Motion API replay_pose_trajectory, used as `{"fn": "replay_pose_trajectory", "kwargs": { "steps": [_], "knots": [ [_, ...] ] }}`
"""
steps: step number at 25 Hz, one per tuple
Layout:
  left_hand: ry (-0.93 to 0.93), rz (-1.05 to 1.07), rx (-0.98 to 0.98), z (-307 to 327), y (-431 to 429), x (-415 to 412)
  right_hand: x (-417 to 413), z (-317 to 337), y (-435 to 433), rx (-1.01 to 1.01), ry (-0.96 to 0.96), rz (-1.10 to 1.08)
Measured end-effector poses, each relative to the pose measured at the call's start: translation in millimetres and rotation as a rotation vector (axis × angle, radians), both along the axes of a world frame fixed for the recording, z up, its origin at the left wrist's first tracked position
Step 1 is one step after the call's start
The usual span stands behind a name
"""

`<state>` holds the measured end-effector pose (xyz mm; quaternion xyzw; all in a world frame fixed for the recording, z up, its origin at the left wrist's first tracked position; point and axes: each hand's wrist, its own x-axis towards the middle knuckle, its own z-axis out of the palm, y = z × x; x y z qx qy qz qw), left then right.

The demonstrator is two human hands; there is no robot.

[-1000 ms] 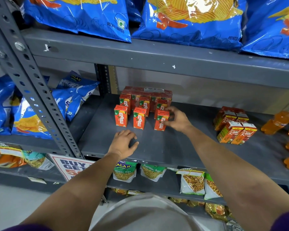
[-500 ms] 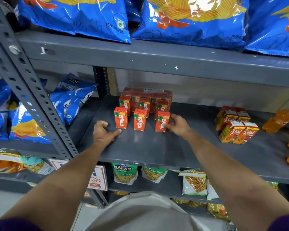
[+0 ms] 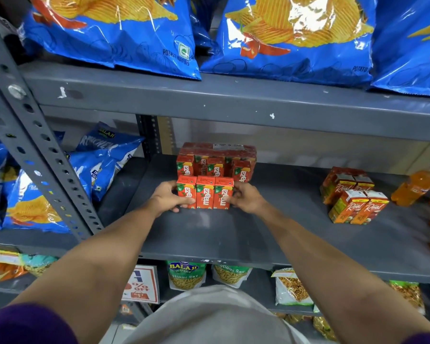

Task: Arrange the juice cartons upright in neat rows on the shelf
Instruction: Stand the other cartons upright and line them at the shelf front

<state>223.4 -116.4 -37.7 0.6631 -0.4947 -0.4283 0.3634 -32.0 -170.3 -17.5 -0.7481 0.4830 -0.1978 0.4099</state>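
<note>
Fingers (image 3: 184, 201) of the left hand (image 3: 168, 197) and right hand (image 3: 246, 198) press from both sides against three upright Maaza juice cartons (image 3: 205, 196) — squeezed together, touching — on the grey shelf (image 3: 233, 234). Directly behind this row stand more cartons (image 3: 216, 160); Real cartons (image 3: 353, 194) sit well right.

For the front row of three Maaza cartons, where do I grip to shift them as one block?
Squeeze the row's two outer side faces, one hand from each side, as the left hand and right hand do now. The front row of three Maaza cartons stands upright, pressed together, so inward pressure should keep them as one block. Grip low to limit tipping; the back row blocks rear access.
</note>
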Motion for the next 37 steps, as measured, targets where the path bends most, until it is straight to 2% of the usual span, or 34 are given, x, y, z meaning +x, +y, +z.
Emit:
{"fn": "replay_pose_trajectory", "kwargs": {
  "steps": [15,20,25,37],
  "knots": [
    [-0.016,-0.159,0.25,-1.4,26.7,-15.2,-2.4,-17.0,34.7,0.189,-0.112,0.032],
    [0.0,-0.149,0.238,-5.4,47.1,-27.5,-6.8,-26.8,57.5,0.221,-0.154,-0.063],
    [-0.099,-0.174,0.265,-6.0,65.3,-35.6,-11.9,-32.7,80.4,0.244,-0.191,-0.113],
    [-0.125,-0.129,0.293,-4.0,93.7,-46.8,-18.6,-34.8,98.9,0.28,-0.099,-0.126]
  ]
}}
